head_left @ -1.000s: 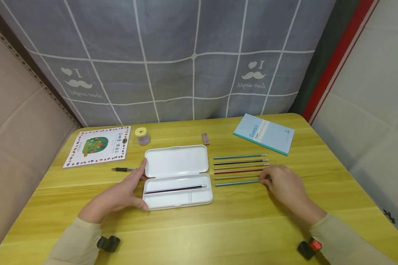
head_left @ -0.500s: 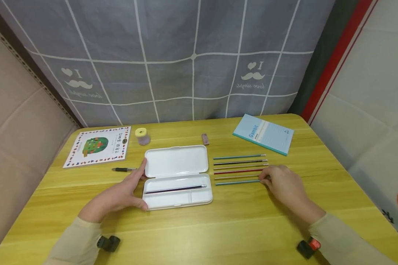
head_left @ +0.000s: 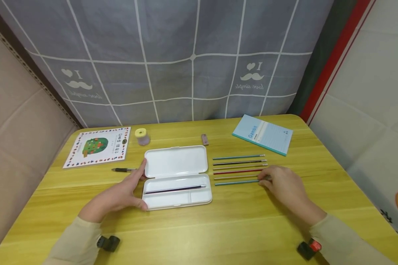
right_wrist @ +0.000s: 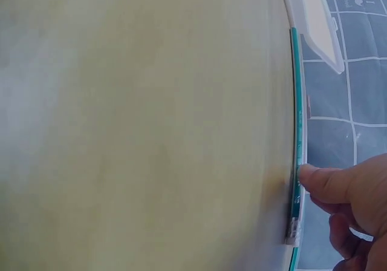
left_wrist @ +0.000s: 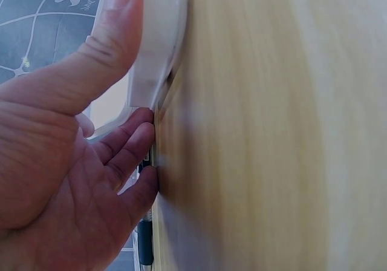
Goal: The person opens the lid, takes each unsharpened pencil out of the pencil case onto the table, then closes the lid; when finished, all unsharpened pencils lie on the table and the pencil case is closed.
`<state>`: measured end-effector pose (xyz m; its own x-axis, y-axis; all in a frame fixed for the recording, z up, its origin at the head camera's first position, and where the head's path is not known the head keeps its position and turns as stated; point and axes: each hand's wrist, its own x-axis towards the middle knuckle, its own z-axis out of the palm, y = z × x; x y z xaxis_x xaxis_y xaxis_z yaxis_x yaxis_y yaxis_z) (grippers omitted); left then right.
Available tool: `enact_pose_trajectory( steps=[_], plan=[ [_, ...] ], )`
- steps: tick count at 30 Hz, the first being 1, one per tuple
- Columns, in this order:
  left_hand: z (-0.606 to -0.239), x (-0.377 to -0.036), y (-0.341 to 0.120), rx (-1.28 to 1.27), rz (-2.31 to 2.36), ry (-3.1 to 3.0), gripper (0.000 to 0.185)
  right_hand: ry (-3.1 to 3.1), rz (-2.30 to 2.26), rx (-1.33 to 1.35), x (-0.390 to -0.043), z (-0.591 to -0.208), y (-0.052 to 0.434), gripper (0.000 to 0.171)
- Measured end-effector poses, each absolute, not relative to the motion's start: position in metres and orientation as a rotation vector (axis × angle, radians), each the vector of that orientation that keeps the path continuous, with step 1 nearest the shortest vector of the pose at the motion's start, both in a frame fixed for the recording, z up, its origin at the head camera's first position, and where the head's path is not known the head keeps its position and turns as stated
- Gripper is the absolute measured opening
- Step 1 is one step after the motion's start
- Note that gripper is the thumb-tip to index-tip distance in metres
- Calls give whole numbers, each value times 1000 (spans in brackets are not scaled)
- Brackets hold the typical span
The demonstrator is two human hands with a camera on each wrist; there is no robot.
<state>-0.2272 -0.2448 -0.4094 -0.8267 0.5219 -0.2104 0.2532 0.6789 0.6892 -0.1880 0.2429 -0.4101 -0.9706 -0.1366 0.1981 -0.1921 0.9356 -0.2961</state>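
A white pencil case (head_left: 175, 161) lies with its lid up, a dark striped pencil (head_left: 175, 189) inside its lower tray. My left hand (head_left: 127, 193) rests against the case's left side, thumb at the front corner and fingers spread toward the hinge. In the left wrist view, those relaxed fingers (left_wrist: 130, 141) touch the table beside the case. To the right, several pencils lie in a row. At the nearest one, a green pencil (head_left: 237, 182), my right hand (head_left: 285, 184) pinches near the eraser end between thumb and fingers. The right wrist view has the thumb (right_wrist: 311, 175) on that green pencil (right_wrist: 297, 101).
Behind the case are a small eraser (head_left: 204, 139) and a yellow-lidded jar (head_left: 142, 136). A black pen (head_left: 122, 169) lies by my left fingers. A picture book (head_left: 97, 147) is at the back left, a blue notebook (head_left: 263, 134) at the back right. A grey curtain (head_left: 172, 81) hangs behind the table.
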Motion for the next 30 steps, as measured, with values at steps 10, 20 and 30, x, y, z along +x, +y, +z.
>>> enact_pose_trajectory(
  steps=[10, 20, 30],
  plan=[
    [-408, -226, -244, 608, 953, 2491, 150, -2863, 470, 370, -195, -403, 219, 17],
    [-408, -226, -245, 599, 962, 2484, 150, -2865, 519, 474, -203, -409, 174, 26],
    [-409, -226, -246, 599, 957, 2487, 150, -2833, 604, 619, -208, -404, 123, 24]
  ],
)
